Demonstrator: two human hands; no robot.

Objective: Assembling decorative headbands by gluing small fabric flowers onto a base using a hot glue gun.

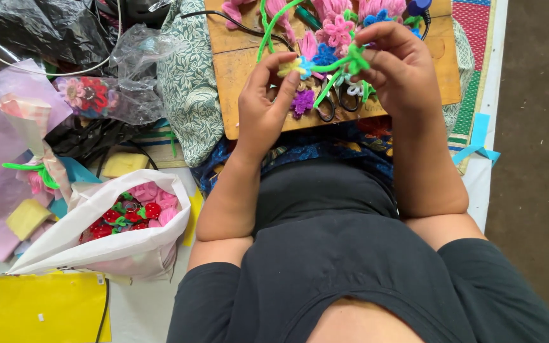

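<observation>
Support: I see a wooden board.
On it: pipe-cleaner flowers, scissors, black cable.
Floor: white bag, yellow sheet.

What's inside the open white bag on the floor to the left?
The white bag holds red strawberry-shaped pieces with green tops and pink fuzzy flowers. Anything deeper is covered by these and by the bag's folded walls.

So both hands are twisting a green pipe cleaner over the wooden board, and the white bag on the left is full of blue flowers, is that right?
Not quite. The head view shows the white bag holds red and pink pieces, not blue flowers. The rest stands: the left hand and right hand hold a green pipe cleaner over the wooden board.
</observation>
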